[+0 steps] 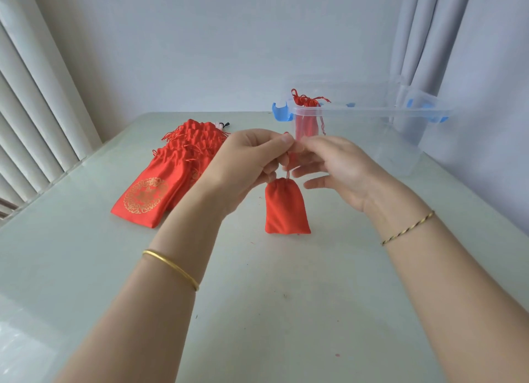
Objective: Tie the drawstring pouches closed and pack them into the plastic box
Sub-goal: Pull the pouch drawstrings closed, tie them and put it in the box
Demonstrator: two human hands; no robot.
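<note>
— So, where is the pouch point(286, 208)?
— It hangs on its string point(288, 174), low over the counter point(257, 297). The left hand point(252, 159) and the right hand point(332, 168) both pinch that string.
— What may fail?
— I think the thin string can slip, then the knot is loose and opens in the box point(372, 111).

2 forearms raised, converging; left grip point(252, 159) and right grip point(335, 168) pinch drawstring point(288, 174), fingertips touching.
</note>
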